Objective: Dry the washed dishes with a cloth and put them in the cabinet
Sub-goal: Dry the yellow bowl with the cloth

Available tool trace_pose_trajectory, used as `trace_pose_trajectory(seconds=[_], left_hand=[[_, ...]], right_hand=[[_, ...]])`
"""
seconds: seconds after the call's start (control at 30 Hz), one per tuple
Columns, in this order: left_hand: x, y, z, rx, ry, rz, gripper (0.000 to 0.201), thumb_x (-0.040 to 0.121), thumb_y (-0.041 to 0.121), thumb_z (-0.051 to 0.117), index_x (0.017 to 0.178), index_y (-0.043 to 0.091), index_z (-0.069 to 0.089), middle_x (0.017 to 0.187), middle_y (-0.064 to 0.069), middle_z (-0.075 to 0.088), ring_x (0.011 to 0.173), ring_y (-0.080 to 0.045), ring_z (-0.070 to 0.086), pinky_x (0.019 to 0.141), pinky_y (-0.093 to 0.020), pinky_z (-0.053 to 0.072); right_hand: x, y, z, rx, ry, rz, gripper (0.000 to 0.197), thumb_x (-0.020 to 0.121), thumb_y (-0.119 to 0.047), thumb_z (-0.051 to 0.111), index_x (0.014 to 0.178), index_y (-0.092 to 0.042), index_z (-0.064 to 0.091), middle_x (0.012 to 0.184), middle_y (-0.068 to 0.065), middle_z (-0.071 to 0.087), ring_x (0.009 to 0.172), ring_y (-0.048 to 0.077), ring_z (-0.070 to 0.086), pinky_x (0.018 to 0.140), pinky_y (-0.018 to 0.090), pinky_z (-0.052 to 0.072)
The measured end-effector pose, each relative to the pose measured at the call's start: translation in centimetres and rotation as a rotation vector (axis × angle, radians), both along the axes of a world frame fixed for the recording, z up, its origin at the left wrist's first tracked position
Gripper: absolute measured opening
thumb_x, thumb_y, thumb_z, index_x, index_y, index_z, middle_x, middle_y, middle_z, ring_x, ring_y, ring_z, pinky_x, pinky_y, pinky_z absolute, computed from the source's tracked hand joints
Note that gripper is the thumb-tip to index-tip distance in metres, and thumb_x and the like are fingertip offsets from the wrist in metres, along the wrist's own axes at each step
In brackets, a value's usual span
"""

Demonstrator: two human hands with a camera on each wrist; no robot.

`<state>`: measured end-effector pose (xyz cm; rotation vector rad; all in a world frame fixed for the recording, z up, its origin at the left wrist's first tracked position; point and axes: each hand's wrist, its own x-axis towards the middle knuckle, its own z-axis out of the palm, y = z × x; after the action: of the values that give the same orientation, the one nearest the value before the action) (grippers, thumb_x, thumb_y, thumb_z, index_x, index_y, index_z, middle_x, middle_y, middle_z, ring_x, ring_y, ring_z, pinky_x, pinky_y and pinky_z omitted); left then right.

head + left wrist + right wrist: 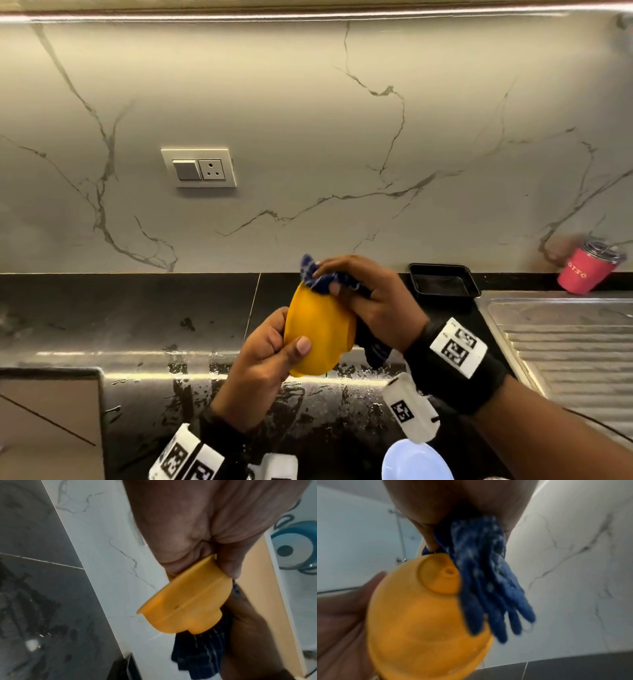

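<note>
Right now I am working through the drying step: my left hand (265, 356) is gripping the yellow plastic bowl (317, 334) by its rim, thumb on the outside wall, and holding it up on its side above the front edge of the bench (137, 308). My right hand (371, 305) is pinching the bunched dark blue cloth (320, 274) and pressing it against the bowl's base ring; in the right wrist view the cloth is trailing down over the foot of the bowl (426, 615). So both grips are clamped, the left on the bowl, the right on the cloth.

I am judging the outside to be in mid-wipe and the putting away not yet begun. Next I am expecting to turn the bowl in the left grip so the cloth can reach the remaining wall and the inside, keeping the pinch on the rim firm, since wet plastic may slip.

Water is pooling along the bench's front edge under the bowl. A black tray (443, 279) is sitting at the back edge beside the steel drainboard (565, 342), and a red tumbler (587, 270) is standing at the far right. A pale blue dish (416, 462) is lying near the front edge, just under my right wrist. No cabinet is showing in the head view, so I cannot tell its route.
</note>
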<state>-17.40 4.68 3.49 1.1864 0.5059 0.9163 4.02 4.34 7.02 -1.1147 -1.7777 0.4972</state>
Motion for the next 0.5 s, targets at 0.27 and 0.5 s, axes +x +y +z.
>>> trace_pose_trajectory(seconds=[0.27, 0.5], left_hand=[[-0.9, 1.3, 1.0, -0.231, -0.364, 0.147, 0.042, 0.066, 0.034, 0.09, 0.105, 0.021, 0.081, 0.124, -0.016, 0.07, 0.101, -0.03, 0.074, 0.067, -0.044, 0.062], [-0.6, 1.8, 0.8, -0.322, -0.352, 0.13, 0.075, 0.041, 0.043, 0.103, 0.108, 0.018, 0.08, 0.122, -0.016, 0.072, 0.101, -0.033, 0.074, 0.068, -0.046, 0.062]], right_hand=[[-0.6, -0.5, -1.3, -0.216, 0.514, -0.048, 0.025, 0.098, -0.01, 0.057, 0.12, -0.015, 0.067, 0.114, 0.004, 0.073, 0.108, 0.022, 0.067, 0.098, 0.038, 0.053], [-1.6, 0.0, 0.0, -0.093, 0.466, -0.041, 0.025, 0.099, -0.007, 0.053, 0.119, -0.008, 0.068, 0.118, 0.002, 0.071, 0.114, 0.019, 0.065, 0.098, 0.033, 0.051]])
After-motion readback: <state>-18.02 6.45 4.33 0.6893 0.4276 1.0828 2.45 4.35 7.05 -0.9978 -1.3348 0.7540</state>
